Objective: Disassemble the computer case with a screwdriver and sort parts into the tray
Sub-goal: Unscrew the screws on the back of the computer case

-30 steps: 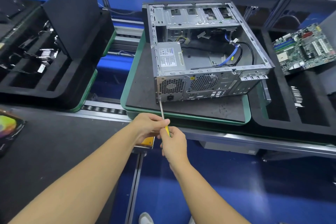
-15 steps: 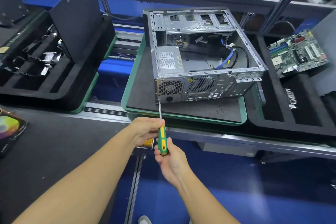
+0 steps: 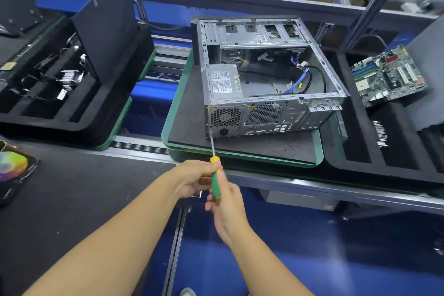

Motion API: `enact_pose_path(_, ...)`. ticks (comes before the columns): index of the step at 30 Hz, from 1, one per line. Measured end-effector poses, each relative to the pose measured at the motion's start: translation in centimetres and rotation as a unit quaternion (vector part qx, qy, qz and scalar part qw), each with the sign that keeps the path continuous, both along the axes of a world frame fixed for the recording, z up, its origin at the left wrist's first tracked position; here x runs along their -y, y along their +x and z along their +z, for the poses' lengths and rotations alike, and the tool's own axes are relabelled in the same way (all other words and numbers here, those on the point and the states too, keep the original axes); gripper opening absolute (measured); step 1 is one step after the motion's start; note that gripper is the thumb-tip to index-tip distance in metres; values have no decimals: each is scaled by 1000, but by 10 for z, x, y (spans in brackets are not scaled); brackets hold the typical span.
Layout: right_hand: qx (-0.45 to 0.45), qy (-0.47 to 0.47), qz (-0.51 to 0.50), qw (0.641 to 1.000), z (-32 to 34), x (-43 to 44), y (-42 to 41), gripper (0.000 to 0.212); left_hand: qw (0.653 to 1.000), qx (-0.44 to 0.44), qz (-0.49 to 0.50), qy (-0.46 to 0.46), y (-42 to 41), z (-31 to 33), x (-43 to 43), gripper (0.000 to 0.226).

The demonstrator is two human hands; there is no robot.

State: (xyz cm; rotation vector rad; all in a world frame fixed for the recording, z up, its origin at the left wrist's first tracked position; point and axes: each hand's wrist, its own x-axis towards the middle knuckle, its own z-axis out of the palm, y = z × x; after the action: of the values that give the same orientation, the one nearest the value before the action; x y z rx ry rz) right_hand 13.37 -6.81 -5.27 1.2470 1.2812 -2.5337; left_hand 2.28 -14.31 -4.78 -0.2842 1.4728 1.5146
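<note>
An open grey computer case [image 3: 269, 72] lies on its side on a green-rimmed pallet [image 3: 240, 155], rear panel toward me. Its power supply [image 3: 223, 81] sits at the near left corner, with blue and black cables inside. A green and yellow screwdriver [image 3: 215, 175] points up at the case; its tip touches the lower left corner of the rear panel, beside the power socket. My left hand [image 3: 192, 180] pinches the top of the handle. My right hand [image 3: 225, 204] wraps the lower handle, its fingers blurred.
A black foam tray [image 3: 360, 151] on the right holds a motherboard [image 3: 389, 75] and a heat sink [image 3: 380, 132]. Another black tray [image 3: 72, 113] on the left holds cables and an upright black panel [image 3: 108, 24]. A colourful box [image 3: 13, 170] lies on the near bench.
The screwdriver tip stays at the same corner of the rear panel. My right hand has shifted its grip along the handle and is blurred now. The camera has tilted slightly down.
</note>
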Motion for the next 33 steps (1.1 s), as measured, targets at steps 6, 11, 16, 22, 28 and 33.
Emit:
enact_pose_path(6,-28,-148,-42,988,3,-13,-5,34,998,3,1,61,2,4,-4,27)
enact_pose_path(11,-14,33,20,999,-1,-2,-7,17,999,-35,-12,-23,6,7,-13,29)
enact_pose_path(16,-24,-131,-66,989,3,0,-1,39,996,-21,78,-27,3,9,-12,28)
enact_pose_path(22,0,-140,-68,988,2,-3,-1,32,998,-13,52,-15,3,7,-9,20)
enact_pose_path(28,-5,-16,-32,999,1,-1,0,22,997,-41,24,-57,11,10,-15,38)
enact_pose_path(33,12,-128,-57,990,8,-7,0,43,997,2,71,-21,3,11,-9,31)
